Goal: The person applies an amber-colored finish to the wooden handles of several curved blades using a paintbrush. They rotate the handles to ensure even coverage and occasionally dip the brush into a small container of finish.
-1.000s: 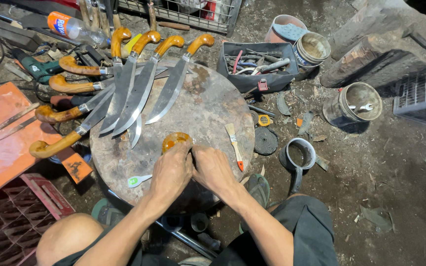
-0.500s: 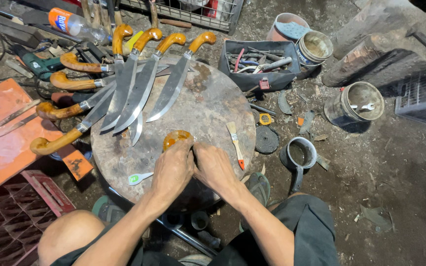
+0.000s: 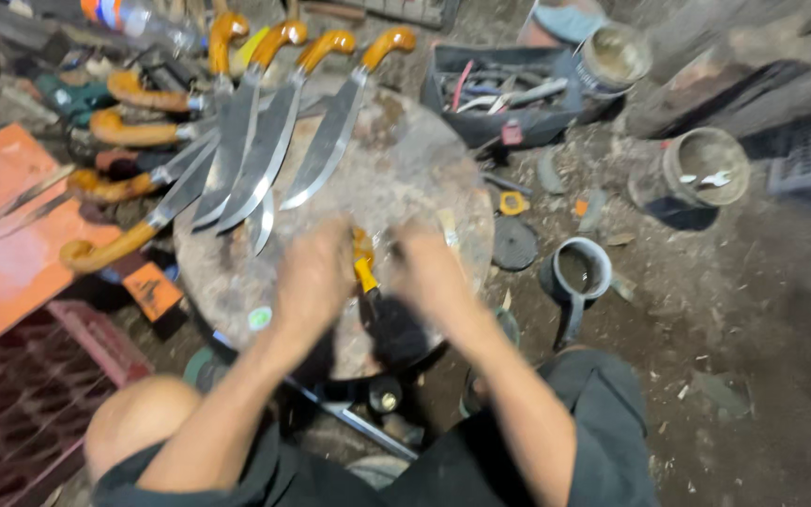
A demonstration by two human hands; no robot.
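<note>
Orange-handled, the knife [image 3: 365, 272] sits pinched between the left hand [image 3: 314, 274] and right hand [image 3: 429, 270], both closed on it, steadied over the round tabletop [image 3: 405, 178], finished blades [image 3: 265, 160] fanned beyond.

The person has two bare arms with no sleeves on them. The left hand [image 3: 316, 272] and right hand [image 3: 429, 268] wear no gloves. Dark clothes cover the body, and one bare knee sticks out.

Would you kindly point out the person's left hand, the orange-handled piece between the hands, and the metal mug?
left hand [image 3: 316, 272], head view, back of hand.
orange-handled piece [image 3: 364, 272], head view, handle.
metal mug [image 3: 582, 272], head view, rim.
</note>
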